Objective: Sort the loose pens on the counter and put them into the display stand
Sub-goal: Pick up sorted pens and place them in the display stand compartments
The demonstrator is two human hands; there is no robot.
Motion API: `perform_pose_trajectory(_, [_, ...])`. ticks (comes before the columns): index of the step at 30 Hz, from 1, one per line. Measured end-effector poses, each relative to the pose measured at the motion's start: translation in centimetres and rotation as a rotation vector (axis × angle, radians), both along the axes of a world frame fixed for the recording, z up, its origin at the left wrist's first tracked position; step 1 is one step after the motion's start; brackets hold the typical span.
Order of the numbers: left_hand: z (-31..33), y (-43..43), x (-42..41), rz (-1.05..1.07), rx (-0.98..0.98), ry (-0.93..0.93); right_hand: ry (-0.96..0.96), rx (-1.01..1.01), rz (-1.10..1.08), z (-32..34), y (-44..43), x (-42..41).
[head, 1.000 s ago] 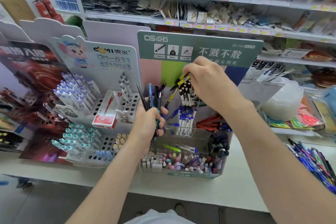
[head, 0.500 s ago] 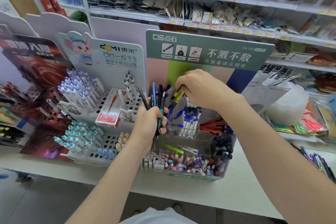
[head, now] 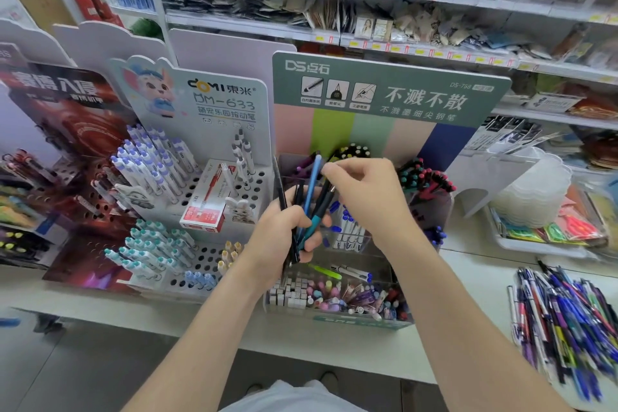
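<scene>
My left hand (head: pixel 284 237) grips a bunch of pens (head: pixel 309 197), black, blue and teal, held upright in front of the clear display stand (head: pixel 337 318). My right hand (head: pixel 364 194) hovers over the bunch, its thumb and fingers pinching the top of a dark pen in it. The stand has a green header board (head: pixel 388 90) and several compartments holding black pens with yellow dots (head: pixel 352 150), blue-capped white pens (head: pixel 347 227) and dark pens with red and teal ends (head: pixel 424 177). A pile of loose pens (head: pixel 565 314) lies on the counter at the right.
A white perforated pen stand (head: pixel 200 197) with purple and teal pens and a red box (head: pixel 204 214) is left of the clear one. A red-themed display (head: pixel 57 150) stands far left. Clear plastic trays (head: pixel 535 191) sit at the right. Shelves of goods fill the background.
My right hand left the yellow-dotted pens in the back compartment and came down and forward to the bunch in my left hand. The view shifted, showing the loose pile.
</scene>
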State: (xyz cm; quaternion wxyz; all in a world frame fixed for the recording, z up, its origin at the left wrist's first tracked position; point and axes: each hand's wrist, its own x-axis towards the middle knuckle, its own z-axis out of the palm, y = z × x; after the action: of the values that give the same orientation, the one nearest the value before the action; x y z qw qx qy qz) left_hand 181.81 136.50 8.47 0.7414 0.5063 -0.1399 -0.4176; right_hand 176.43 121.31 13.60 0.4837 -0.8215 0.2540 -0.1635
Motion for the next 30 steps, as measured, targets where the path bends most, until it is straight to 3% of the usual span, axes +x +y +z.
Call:
perform_pose_trajectory(3, [-0.5, 0.3, -0.3, -0.075, 0.027, 0.038, -0.207, 0.228, -0.192, -0.4, 0.0, -0.7])
perform_pose_trajectory(6, [-1.1, 0.5, -0.6, -0.110, 0.063, 0.078, -0.549, 0.278, -0.435, 0.3, -0.6, -1.4])
perform_pose_trajectory(8, [-1.1, 0.7, -0.7, -0.107, 0.015, 0.136, -0.634, 0.240, -0.480, 0.6, -0.8, -2.5])
perform_pose_trajectory(12, [-1.3, 0.8, -0.8, -0.169, -0.089, 0.189, -0.401, 0.078, -0.176, -0.8, 0.3, -4.1])
perform_pose_trajectory(15, [-1.4, 1.0, -1.1, -0.193, -0.026, 0.059, -0.166, -0.003, 0.027, -2.4, 1.7, -4.2])
perform_pose_trajectory(18, [-1.3, 1.0, -1.8, -0.185, 0.205, -0.207, -0.110, -0.060, -0.021, -3.5, 2.9, -4.4])
perform_pose_trajectory(21, [-0.4, 1.1, -2.3, -0.214, 0.266, -0.365, -0.121, 0.068, -0.087, -3.8, 3.3, -4.5])
perform_pose_trajectory(30, [-0.4, 0.8, -2.9, -0.238, 0.352, -0.460, -0.096, 0.001, -0.048, -3.6, 3.4, -5.2])
